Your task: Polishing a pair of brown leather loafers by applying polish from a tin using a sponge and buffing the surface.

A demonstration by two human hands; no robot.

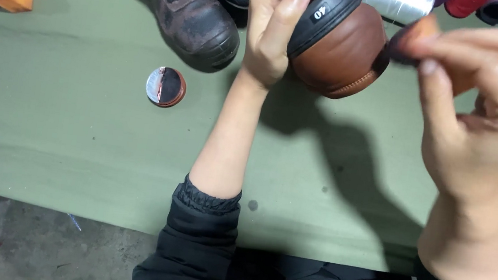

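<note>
Head camera: at twelve o'clock above the green bench point(73, 131), the left hand point(272, 29) gripped a brown shoe point(342, 50) sole-up, while the right hand point(486, 118) pinched a reddish applicator point(415, 35) against its toe. Polishing looked underway; the open polish tin point(165, 87) lay at ten o'clock, so reloading called for a reach left.

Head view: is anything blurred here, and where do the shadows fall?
Head view: the right hand and the small brown pad it pinches are motion-blurred; the left hand and the brown leather shoe with black sole it holds are sharp. Hard dark shadows of hands and shoe fall toward the viewer on the green table cover; no glare.
</note>
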